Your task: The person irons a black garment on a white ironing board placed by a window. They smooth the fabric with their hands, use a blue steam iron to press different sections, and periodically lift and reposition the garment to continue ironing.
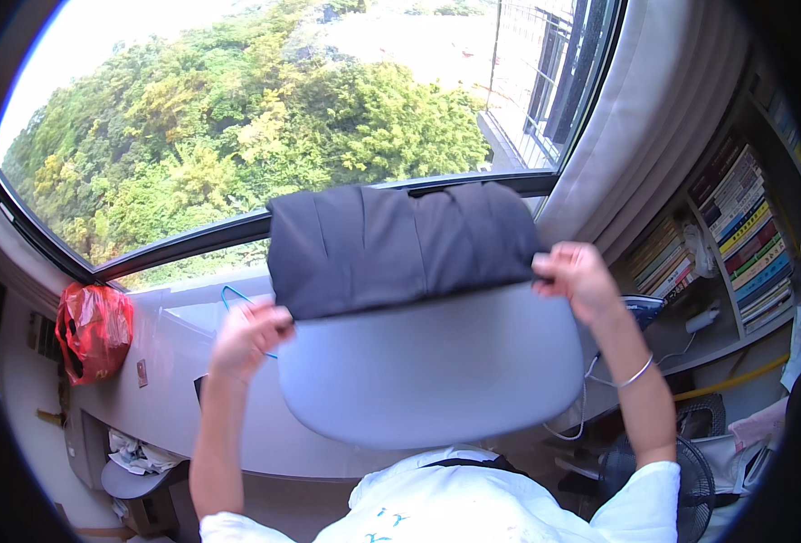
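Observation:
A dark cloth garment (400, 251) spans the space between my hands, its lower edge pulled fairly straight. My left hand (251, 336) pinches its near left corner. At the near right corner, my right hand (573, 278) grips the fabric between thumb and fingers. Beneath the cloth is a pale, rounded ironing board (434, 380), its near part uncovered. Whether the garment rests on the board or hangs just above it, I cannot tell. A blue clothes hanger (229, 293) lies partly behind my left hand. Beyond my right forearm, a dark blue clothes iron (643, 311) is partly visible.
A light desk (169, 407) runs under the window (169, 246). On its left sits a red plastic bag (95, 332). At right are a bookshelf (743, 298) holding several books, a white cord (585, 407) and a floor fan (695, 482). A grey curtain (651, 129) hangs beside the window.

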Demonstrator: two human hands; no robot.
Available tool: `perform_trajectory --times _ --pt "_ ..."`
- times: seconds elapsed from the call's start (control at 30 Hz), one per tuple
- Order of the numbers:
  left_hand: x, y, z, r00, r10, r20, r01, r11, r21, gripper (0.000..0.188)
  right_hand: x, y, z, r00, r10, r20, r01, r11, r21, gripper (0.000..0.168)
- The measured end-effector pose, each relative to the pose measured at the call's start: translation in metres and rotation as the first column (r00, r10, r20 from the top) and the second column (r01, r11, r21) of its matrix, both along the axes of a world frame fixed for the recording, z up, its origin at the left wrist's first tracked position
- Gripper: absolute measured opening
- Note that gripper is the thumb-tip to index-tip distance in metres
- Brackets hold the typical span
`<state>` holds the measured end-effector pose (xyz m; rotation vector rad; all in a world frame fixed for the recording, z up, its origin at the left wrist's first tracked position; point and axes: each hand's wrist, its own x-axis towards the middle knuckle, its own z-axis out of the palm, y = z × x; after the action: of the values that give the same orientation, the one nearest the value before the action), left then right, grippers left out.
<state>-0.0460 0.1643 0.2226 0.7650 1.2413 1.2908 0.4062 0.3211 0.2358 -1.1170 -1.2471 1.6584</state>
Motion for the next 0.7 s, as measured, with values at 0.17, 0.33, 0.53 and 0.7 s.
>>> perform_trajectory --times 0.17,0.33,0.53,0.7 --pt "0.050 -0.082 -0.125 0.987 0.103 0.127 -0.040 0.905 -0.423 0.005 0.023 -0.078 -0.121 0.989 -0.009 0.146 0.059 0.938 -0.342 0.016" --pt "0.066 -0.099 -0.126 0.990 0.124 0.062 -0.091 0.916 -0.391 0.019 0.031 -0.106 -0.136 0.975 -0.046 0.216 0.110 0.948 -0.298 0.017" --pt "0.092 -0.135 -0.128 0.976 0.218 -0.024 -0.210 0.897 -0.389 0.016 0.040 -0.141 -0.130 0.950 -0.090 0.300 0.158 0.964 -0.213 0.016" --pt "0.104 -0.163 -0.145 0.952 0.305 -0.005 -0.287 0.892 -0.348 0.016 0.046 -0.164 -0.134 0.897 -0.137 0.420 0.185 0.980 -0.077 0.020"
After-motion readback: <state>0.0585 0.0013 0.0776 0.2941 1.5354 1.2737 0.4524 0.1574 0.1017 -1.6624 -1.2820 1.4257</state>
